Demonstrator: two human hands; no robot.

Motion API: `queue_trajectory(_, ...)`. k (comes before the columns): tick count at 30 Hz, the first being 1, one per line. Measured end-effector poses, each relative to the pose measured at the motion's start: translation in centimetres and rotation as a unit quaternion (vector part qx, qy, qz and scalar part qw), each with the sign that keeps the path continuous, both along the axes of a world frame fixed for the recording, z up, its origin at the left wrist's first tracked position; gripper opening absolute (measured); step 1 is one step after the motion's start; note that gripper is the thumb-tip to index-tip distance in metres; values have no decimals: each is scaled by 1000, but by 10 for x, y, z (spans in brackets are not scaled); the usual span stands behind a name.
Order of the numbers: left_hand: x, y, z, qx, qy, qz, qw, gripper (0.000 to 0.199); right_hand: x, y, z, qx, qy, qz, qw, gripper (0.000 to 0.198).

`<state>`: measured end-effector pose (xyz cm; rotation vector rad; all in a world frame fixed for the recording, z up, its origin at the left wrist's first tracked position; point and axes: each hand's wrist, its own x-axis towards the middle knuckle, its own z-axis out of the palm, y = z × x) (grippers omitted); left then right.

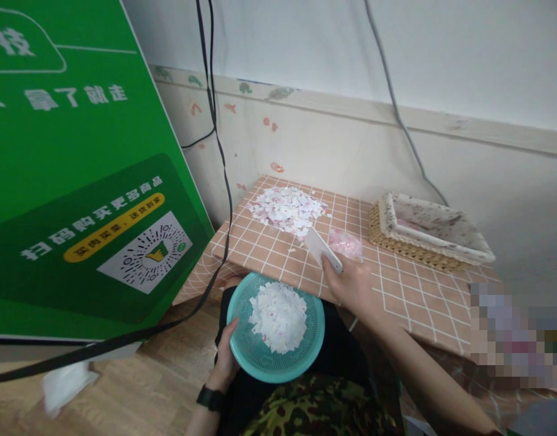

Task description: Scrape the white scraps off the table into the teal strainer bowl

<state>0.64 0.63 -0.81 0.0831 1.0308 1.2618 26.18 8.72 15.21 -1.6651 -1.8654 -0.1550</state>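
Note:
My left hand (227, 351) grips the rim of a round teal plastic basket (278, 372) held over my lap, below the table's front edge. Inside it lies a heap of white paper scraps (279, 318). In my right hand (351, 281) is a flat white scraper-like tool (321, 249), fingers closed round its near end. The tool's far end reaches the near edge of a loose pile of white and pinkish paper scraps (285, 209) on the table. Just right of the tool lies a small clear plastic bag with pink bits (345, 243).
A cloth-lined wicker basket (419, 251) stands toward the right on the checked tablecloth (405, 290). Dark cables (224, 181) hang down on the left, crossing the table's left edge. A green sign panel (79, 151) fills the left side. White plastic (67, 387) lies on the wooden floor.

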Motion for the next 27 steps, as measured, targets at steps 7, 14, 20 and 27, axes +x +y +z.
queue_trajectory(7, 1, 0, 5, 0, 4, -10, 1000, 24, -1, 3, 2, -14, -11, 0, 1000, 28)
queue_trajectory(14, 2, 0, 7, -1, 18, -3, 1000, 25, 0, 4, 4, -29, 14, 59, 998, 30)
queue_trajectory(20, 2, 0, 9, 10, -6, -15, 1000, 26, 1, 4, 6, -34, 31, 71, 996, 29)
queue_trajectory(27, 2, 0, 10, 1, 4, -8, 1000, 27, 1, 8, 4, -26, 30, 34, 999, 29)
